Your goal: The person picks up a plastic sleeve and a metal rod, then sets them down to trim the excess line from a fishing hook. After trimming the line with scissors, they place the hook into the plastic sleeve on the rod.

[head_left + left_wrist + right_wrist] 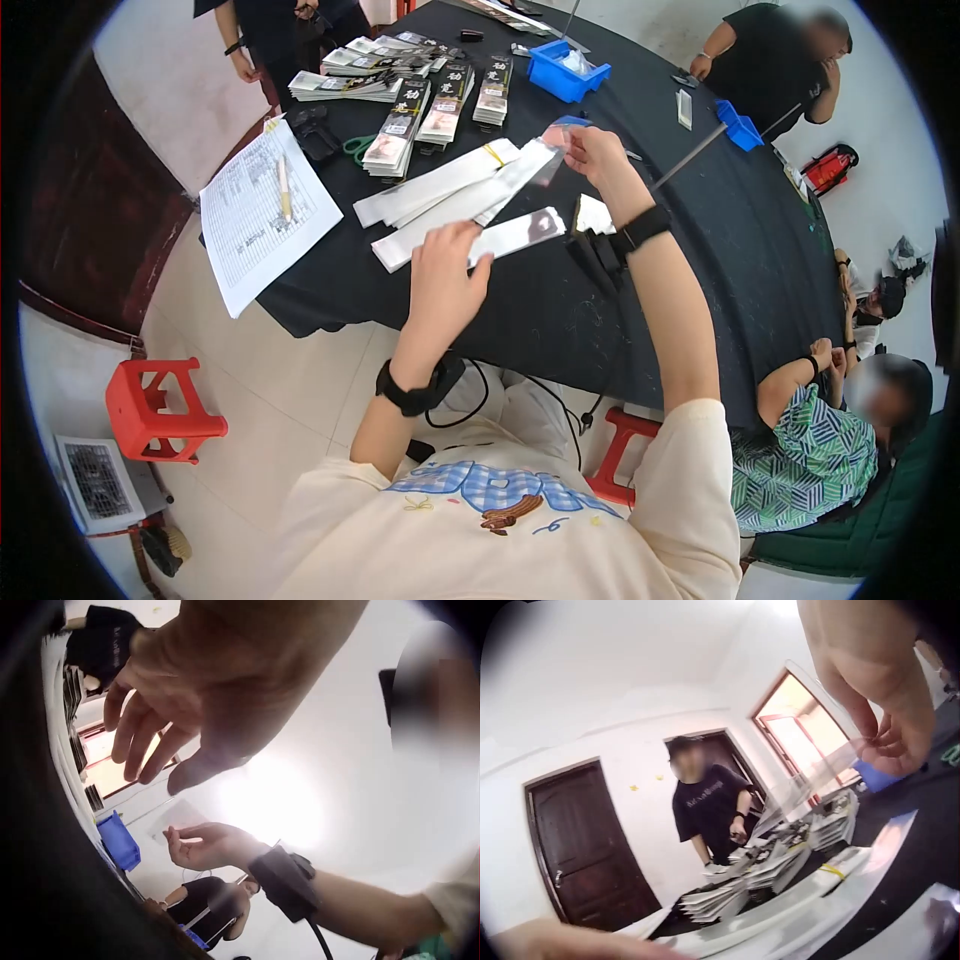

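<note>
My right hand (603,158) pinches the end of a clear plastic sleeve (548,165); the right wrist view shows the transparent sleeve (799,784) stretching away from the fingertips of that hand (881,690). The left hand (445,285) is over the near ends of long white strips (430,238), its fingers loosely bent and apart; whether they touch a strip I cannot tell. In the left wrist view this hand (217,690) holds nothing visible. A separate white strip (520,233) lies right of it. A yellow band (493,154) goes round a white bundle (400,200) behind.
Printed packet stacks (398,130) lie at the back, with a blue bin (568,72) to their right. Green scissors (358,149) and a written sheet with a pen (284,190) are on the left. A metal rod (690,155) slants beyond my right hand. Other people are around the table.
</note>
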`<action>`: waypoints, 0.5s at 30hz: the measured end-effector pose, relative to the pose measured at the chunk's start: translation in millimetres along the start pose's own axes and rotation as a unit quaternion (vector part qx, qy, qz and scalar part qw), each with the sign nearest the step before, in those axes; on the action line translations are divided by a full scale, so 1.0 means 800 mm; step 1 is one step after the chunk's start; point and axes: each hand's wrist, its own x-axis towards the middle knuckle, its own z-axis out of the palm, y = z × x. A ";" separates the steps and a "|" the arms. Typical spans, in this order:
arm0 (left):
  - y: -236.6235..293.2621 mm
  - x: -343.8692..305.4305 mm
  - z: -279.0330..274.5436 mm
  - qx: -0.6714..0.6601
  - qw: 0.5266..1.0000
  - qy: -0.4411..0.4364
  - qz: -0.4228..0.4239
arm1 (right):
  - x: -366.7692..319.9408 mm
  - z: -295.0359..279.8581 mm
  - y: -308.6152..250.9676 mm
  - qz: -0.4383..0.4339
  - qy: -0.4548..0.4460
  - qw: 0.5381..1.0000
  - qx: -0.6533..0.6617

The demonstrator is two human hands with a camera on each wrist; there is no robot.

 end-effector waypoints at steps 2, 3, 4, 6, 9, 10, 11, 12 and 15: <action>-0.007 -0.016 -0.002 0.018 1.000 -0.004 0.015 | 0.083 0.001 0.035 0.012 0.033 0.999 0.041; -0.012 -0.020 -0.001 0.035 0.999 -0.009 0.030 | 0.106 0.002 0.043 0.025 0.069 0.994 0.081; -0.016 -0.021 0.001 0.037 0.999 -0.008 0.029 | 0.105 0.002 0.042 0.025 0.066 0.994 0.081; -0.023 -0.024 0.003 0.064 0.997 -0.024 0.043 | 0.096 0.000 0.044 0.011 0.110 0.993 0.031; -0.030 -0.022 0.005 0.060 0.996 -0.013 0.066 | 0.074 -0.003 0.035 0.008 0.116 0.993 -0.019; -0.032 -0.021 0.007 0.057 0.995 -0.023 0.077 | 0.061 -0.007 0.028 -0.001 0.103 0.993 -0.066; -0.029 -0.018 0.005 0.063 0.993 0.000 0.104 | 0.031 -0.005 0.014 0.001 0.074 0.995 -0.060; -0.030 -0.018 0.007 0.059 0.993 -0.003 0.105 | 0.003 -0.004 0.003 0.003 0.079 0.995 -0.061; -0.035 -0.014 0.007 0.090 0.984 0.008 0.152 | -0.090 -0.005 -0.029 -0.058 -0.102 0.990 -0.073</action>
